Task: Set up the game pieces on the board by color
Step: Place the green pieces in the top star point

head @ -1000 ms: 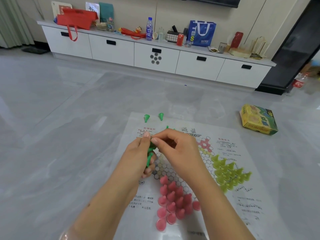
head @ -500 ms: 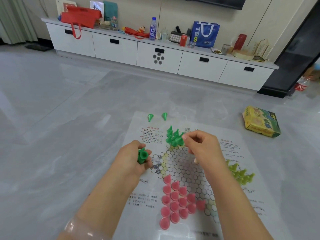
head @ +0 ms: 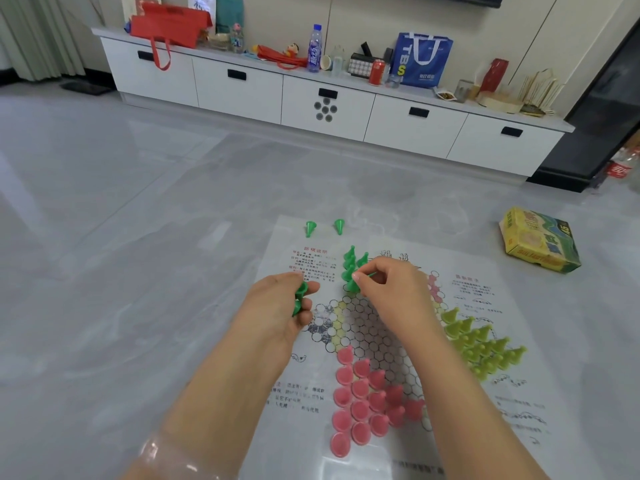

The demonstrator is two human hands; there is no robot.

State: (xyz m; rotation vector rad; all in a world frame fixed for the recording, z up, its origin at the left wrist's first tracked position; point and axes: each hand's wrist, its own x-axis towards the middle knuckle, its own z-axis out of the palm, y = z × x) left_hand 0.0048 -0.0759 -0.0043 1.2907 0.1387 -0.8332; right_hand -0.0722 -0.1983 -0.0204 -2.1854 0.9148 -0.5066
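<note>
A paper game board (head: 464, 278) with a hexagon star grid lies on the floor. Several pink pieces (head: 363, 403) fill its near point and several yellow-green pieces (head: 485, 344) its right point. A few green pieces (head: 351, 261) stand at the far point. My right hand (head: 391, 289) pinches one green piece among them. My left hand (head: 277, 306) grips a stack of green pieces (head: 300, 296) just left of the grid. Two more green pieces (head: 325, 227) lie at the board's far edge.
A yellow-green game box (head: 540, 240) lies on the grey tiled floor to the right of the board. A long white cabinet (head: 325, 105) with bags, bottles and cans on top runs along the far wall.
My right hand left the left hand's stack with one green piece and moved out to the green group at the far point. My left hand stayed put with its stack.
</note>
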